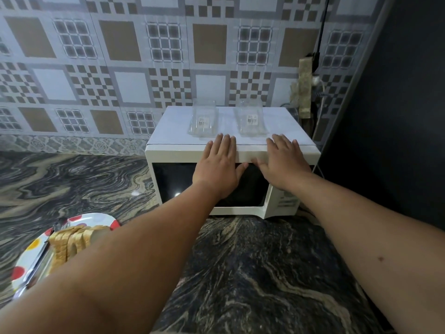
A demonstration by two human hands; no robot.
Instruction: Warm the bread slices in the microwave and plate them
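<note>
Both hands lie flat on the front top edge of the white microwave (pixel 183 150), fingers straight and spread, holding nothing. The left hand (pixel 220 162) rests over the upper edge of the dark door window, its fingertips reaching the top panel; the right hand (pixel 281 157) lies just beside it toward the control side, thumbs nearly meeting. The microwave door is closed. Two clear glass tumblers (pixel 203 120) (pixel 250 120) lie on their sides on top of the microwave, each with a barcode sticker. The microwave stands on a dark marbled table (pixel 252 273) against a patterned tile wall (pixel 120 56). The bread slices (pixel 68 242) sit stacked on a spotted plate (pixel 26 266) at the lower left, well apart from the microwave, partly hidden by the left forearm; a metal utensil (pixel 36 263) lies on the plate beside them
</note>
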